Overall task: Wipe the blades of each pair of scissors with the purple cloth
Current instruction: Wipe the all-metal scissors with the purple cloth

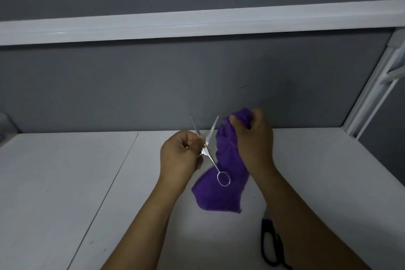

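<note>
Left hand [182,155] grips the silver scissors [206,149] near the pivot, fingers curled round the shank; blades spread in a V, tips up and away from me; one finger ring hangs free below, in front of the cloth; right hand [255,138] pinches the purple cloth [221,184] in a bunch at its top end, just beside the right blade, the rest trailing down toward the white table [65,182]; I cannot tell whether the tail rests on the surface; cloth and blades look close but apart, so I judge this as the wipe of this pair in progress or about to start, not finished; the black scissors [268,245] lie flat on the table at lower right, partly hidden by the right forearm, neither hand near them; whether they are wiped I cannot tell; I count at least the silver pair as open work, perhaps both.
</note>
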